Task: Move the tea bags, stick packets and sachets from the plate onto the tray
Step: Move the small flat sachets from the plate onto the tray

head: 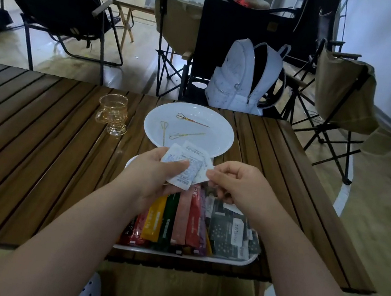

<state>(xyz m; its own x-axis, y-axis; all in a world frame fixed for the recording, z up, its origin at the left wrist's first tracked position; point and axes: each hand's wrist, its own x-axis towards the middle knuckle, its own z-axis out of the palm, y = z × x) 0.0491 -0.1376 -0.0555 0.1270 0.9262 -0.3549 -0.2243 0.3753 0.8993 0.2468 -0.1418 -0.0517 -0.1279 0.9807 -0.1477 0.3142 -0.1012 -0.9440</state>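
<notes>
Several sachets [189, 156] | gripped by left hand [158, 179], pinched by right hand [237, 182] | above tray [185, 255]

A table [35, 148] of brown wooden slats, with dark gaps between them, is seen running from the left edge of the view to a corner at the right. Three things are set directly on it. A glass [112, 114] (amber-tinted, footed, with a handle) is stood upright left of centre. A round white plate [216, 136] is placed near the glass on its right, apart from it, by the table's far edge. A white tray [197, 257] is laid at the near edge; its far end is mostly hidden, so whether it touches the plate cannot be told.
</notes>
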